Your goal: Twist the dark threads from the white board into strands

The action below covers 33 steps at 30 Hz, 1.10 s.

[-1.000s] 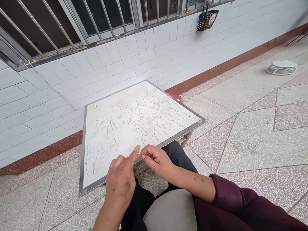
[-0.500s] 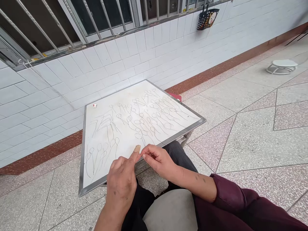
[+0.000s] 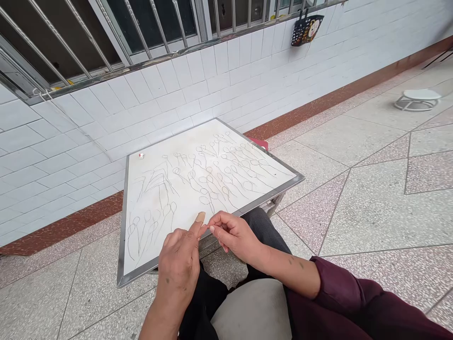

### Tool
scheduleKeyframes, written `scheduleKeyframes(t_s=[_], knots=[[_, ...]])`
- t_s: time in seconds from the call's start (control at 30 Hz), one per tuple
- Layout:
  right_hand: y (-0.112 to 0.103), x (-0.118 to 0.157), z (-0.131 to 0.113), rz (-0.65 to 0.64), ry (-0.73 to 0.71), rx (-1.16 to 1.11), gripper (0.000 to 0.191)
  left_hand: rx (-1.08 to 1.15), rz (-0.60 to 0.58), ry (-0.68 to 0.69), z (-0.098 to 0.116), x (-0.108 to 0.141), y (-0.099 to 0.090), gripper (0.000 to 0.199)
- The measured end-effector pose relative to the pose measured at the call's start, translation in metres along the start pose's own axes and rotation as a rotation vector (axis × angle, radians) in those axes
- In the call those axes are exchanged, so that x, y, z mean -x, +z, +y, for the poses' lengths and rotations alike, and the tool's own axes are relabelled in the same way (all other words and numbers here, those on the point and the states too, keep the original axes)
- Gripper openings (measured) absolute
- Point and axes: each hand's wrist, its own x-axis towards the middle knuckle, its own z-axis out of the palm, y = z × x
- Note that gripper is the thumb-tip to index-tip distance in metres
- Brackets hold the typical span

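Observation:
My left hand [image 3: 180, 257] and my right hand [image 3: 235, 236] meet over the near edge of the white table [image 3: 184, 141], fingertips almost touching. Both are closed in a pinch. What lies between the fingertips is too small to make out. A tan wrap [image 3: 200, 216] covers the tip of one left finger. Many thin dark wires with round loops at one end lie spread over the tabletop, such as a looped wire [image 3: 172, 215] just beyond my left hand. Bent wires without clear loops [image 3: 155, 178] are bunched on the left half.
A small white-and-red item [image 3: 141, 156] sits at the table's far left corner. Behind stands a white tiled wall [image 3: 198, 89] with barred windows and a black basket [image 3: 306, 30] hanging. On the right floor is a low white stool [image 3: 417, 100]. Something red [image 3: 260, 143] shows behind the table.
The view has shifted very slightly. Both hands stay pinched together in nearly the same place, the right hand's lower fingers a little more uncurled. The wires on the table have not moved.

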Motion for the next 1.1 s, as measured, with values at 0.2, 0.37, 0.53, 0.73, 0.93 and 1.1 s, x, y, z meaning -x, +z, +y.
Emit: scheduleKeyframes(t_s=[0.2, 0.37, 0.53, 0.73, 0.93, 1.1], knots=[[0.0, -0.002, -0.002, 0.013, -0.004, -0.007, 0.014, 0.054, -0.083, -0.074, 0.001, 0.0, -0.004, 0.056], [-0.003, -0.003, -0.005, 0.016, -0.022, 0.027, 0.013, 0.119, -0.045, -0.197, 0.003, -0.001, -0.008, 0.052], [-0.004, -0.002, 0.001, -0.009, -0.024, 0.035, 0.013, 0.113, -0.06, -0.158, 0.003, -0.002, -0.009, 0.052], [-0.004, -0.001, 0.007, -0.045, -0.116, 0.09, 0.012, 0.152, -0.026, -0.207, 0.005, -0.003, -0.008, 0.048], [-0.006, 0.001, -0.001, -0.069, -0.235, 0.179, 0.013, 0.187, -0.014, -0.214, 0.002, -0.002, -0.008, 0.046], [-0.008, 0.0, -0.003, -0.085, -0.293, 0.272, 0.016, 0.208, -0.081, -0.185, -0.002, -0.001, -0.008, 0.048]])
